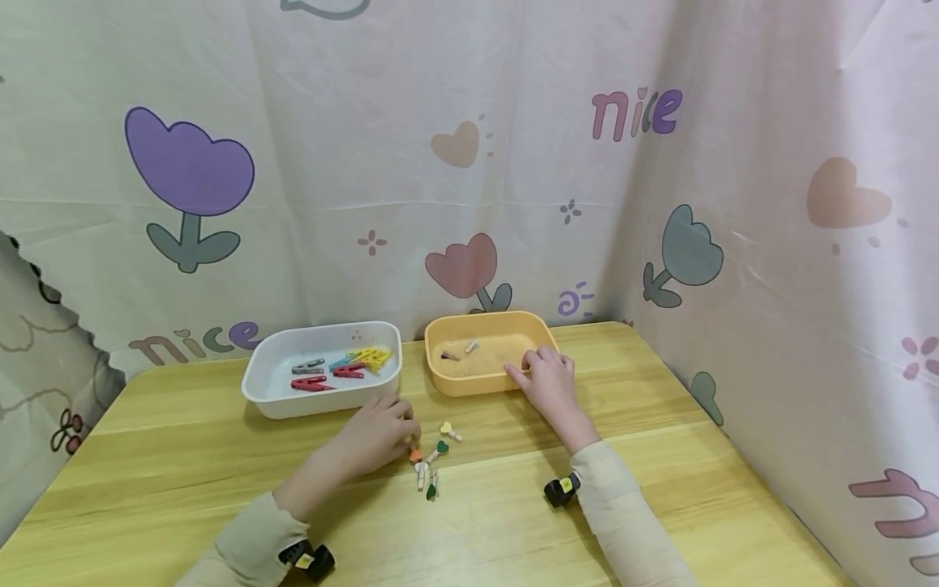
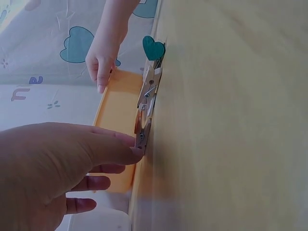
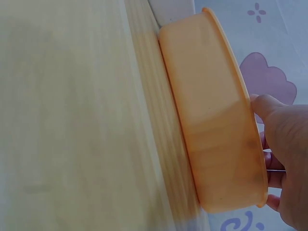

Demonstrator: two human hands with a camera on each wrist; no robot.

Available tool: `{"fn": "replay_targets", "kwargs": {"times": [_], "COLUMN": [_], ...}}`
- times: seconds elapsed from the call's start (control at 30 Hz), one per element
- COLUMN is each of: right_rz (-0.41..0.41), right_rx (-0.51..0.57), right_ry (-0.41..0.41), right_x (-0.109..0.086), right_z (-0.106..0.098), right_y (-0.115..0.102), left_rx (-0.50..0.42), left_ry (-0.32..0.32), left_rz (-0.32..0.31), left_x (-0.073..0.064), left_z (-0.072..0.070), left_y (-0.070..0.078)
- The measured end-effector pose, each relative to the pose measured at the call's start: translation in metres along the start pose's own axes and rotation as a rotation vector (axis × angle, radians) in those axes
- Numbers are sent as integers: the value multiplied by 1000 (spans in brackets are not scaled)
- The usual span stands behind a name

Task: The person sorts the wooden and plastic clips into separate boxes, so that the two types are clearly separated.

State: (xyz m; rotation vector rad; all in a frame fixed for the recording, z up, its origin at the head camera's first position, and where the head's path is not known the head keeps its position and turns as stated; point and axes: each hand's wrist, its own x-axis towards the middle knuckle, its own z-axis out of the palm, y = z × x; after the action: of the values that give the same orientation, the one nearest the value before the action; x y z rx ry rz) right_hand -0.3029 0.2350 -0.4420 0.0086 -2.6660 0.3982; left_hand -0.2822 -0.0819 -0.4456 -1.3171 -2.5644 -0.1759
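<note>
My left hand (image 1: 377,436) pinches the end of a small wooden clothespin (image 2: 141,137) between thumb and index finger, low over the table; an orange heart (image 1: 416,456) shows by the fingertips. Close by lie several more mini clothespins, with a yellow heart (image 1: 447,428), a green heart (image 1: 443,447), a white top (image 1: 421,468) and another green heart (image 1: 430,492). My right hand (image 1: 552,381) rests on the front right rim of the yellow-orange tray (image 1: 469,386), its loosely bent fingers reaching over the edge. Two mini clothespins (image 1: 472,346) lie inside that tray.
Left of the yellow-orange tray stands a white tray (image 1: 308,407) with larger plastic clothespins in red (image 1: 309,384), grey (image 1: 307,367), yellow (image 1: 372,357) and blue. A printed curtain (image 1: 352,163) hangs behind the wooden table (image 1: 491,522) and along its right side.
</note>
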Motion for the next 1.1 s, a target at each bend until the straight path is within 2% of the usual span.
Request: {"fn": "replay_targets", "kwargs": {"times": [0.2,1.1], "right_rz": [3,-4], "right_rx": [1,7], "right_ry": [-5,23], "right_x": [-1,-1], "right_z": [1,1], "right_y": [0,-1], "left_rx": [1,25], "left_ry": [-21,-7], "left_rz": [-12,-37], "left_x": [-1,0], "left_z": [1,-7], "left_y": [0,-1]}}
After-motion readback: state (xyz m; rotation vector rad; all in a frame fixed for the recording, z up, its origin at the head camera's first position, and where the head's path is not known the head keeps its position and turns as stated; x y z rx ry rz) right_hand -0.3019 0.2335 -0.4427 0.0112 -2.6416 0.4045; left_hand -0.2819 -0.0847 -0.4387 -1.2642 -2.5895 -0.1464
